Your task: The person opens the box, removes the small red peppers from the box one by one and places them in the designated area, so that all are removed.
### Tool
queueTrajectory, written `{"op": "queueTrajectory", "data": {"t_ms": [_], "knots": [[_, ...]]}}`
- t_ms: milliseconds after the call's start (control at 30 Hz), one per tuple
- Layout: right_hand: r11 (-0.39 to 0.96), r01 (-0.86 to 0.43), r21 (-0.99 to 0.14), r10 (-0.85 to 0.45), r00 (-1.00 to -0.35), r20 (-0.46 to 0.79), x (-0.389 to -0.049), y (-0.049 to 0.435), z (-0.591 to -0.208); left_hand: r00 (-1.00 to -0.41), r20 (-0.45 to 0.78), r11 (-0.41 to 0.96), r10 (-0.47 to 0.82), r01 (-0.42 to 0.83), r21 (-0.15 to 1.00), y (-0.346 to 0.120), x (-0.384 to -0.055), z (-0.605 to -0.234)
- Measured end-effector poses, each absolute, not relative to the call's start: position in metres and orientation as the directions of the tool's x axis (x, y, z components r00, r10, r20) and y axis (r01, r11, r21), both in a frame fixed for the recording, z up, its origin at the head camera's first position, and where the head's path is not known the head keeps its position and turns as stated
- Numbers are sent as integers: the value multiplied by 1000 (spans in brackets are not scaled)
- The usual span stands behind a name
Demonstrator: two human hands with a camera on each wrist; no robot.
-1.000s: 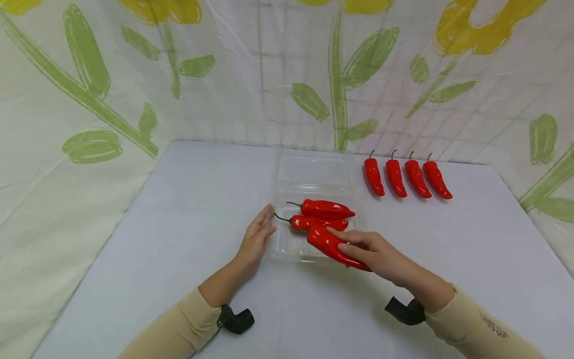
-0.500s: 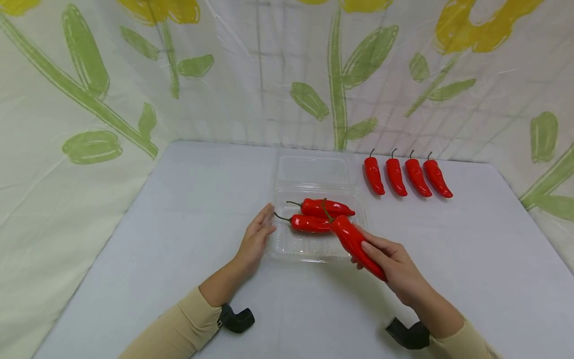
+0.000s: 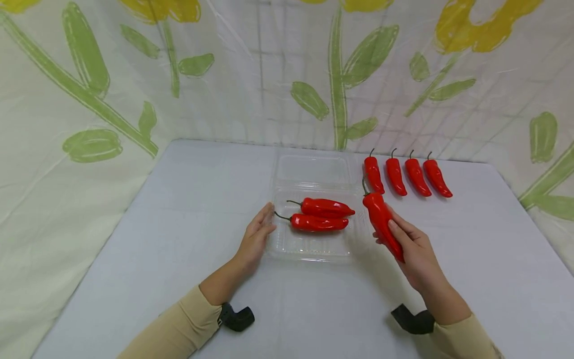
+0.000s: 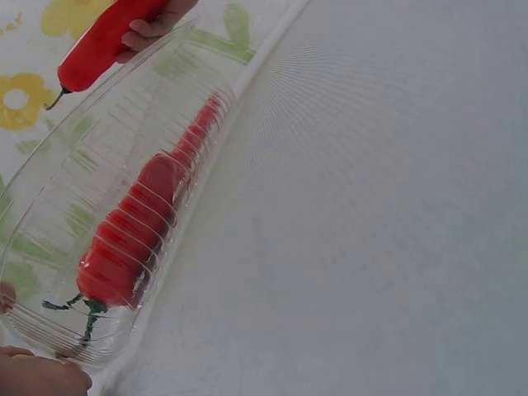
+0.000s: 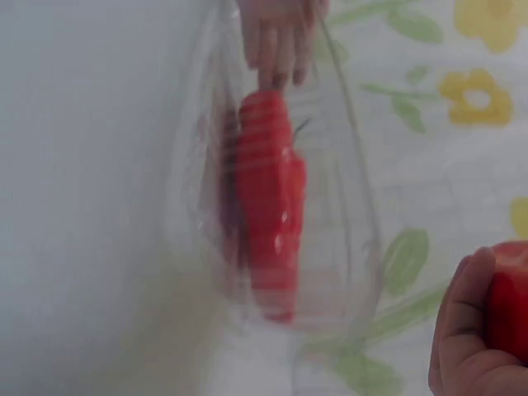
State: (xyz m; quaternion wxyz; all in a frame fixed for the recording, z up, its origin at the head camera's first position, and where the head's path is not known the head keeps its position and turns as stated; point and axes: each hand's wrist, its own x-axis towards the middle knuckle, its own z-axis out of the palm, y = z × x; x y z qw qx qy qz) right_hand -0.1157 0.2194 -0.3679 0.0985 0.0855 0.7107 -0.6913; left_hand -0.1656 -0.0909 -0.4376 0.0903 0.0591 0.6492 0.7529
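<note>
A clear plastic clamshell box (image 3: 314,249) lies with its lid laid back on the table's far side. Two red chili peppers (image 3: 319,224) with green stems rest side by side in its base, stems to the left. My left hand (image 3: 252,244) touches the box's left wall with fairly straight fingers, also visible in the right wrist view as blurred fingers (image 5: 280,41). To the right of the box, my right hand (image 3: 417,254) grips another red chili pepper (image 3: 382,224) around its lower body, stem end pointing up and away. That pepper (image 4: 103,45) appears above the box in the left wrist view.
Several red chili peppers (image 3: 414,177) stand in a row at the back right, stems toward the rear edge. A white curtain (image 3: 233,99) with yellow flowers hangs behind the white table (image 3: 202,199).
My right hand has carried its pepper from over the box's front right part to the box's right side, turning the stem more upright. My left hand and the two peppers in the box stay put.
</note>
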Motion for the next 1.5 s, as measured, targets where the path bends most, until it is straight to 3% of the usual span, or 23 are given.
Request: {"op": "queueTrajectory", "data": {"t_ms": [300, 633, 800, 933, 1067, 1300, 1500], "knots": [[-180, 318, -931, 91, -937, -338, -128, 235, -382, -978, -28, -149, 205, -60, 987, -91, -166, -438], [-238, 348, -907, 132, -914, -385, -135, 244, -403, -977, -24, -137, 210, -54, 989, -90, -166, -437], [-91, 410, -907, 148, -896, -420, -140, 247, -413, -979, -21, -138, 201, -49, 989, -91, -166, -436], [151, 437, -887, 186, -893, -409, -141, 246, -421, -979, -22, -126, 203, -49, 991, -91, -166, -437], [329, 369, -869, 204, -926, -317, -140, 243, -426, -977, -24, -121, 211, -51, 991, -91, -166, -437], [515, 208, -832, 165, -976, -143, -139, 242, -431, -977, -32, -113, 212, -58, 992, -90, -167, -435], [622, 193, -759, 129, -981, -144, -138, 240, -427, -978, -56, -112, 203, -80, 990, -91, -166, -436]]}}
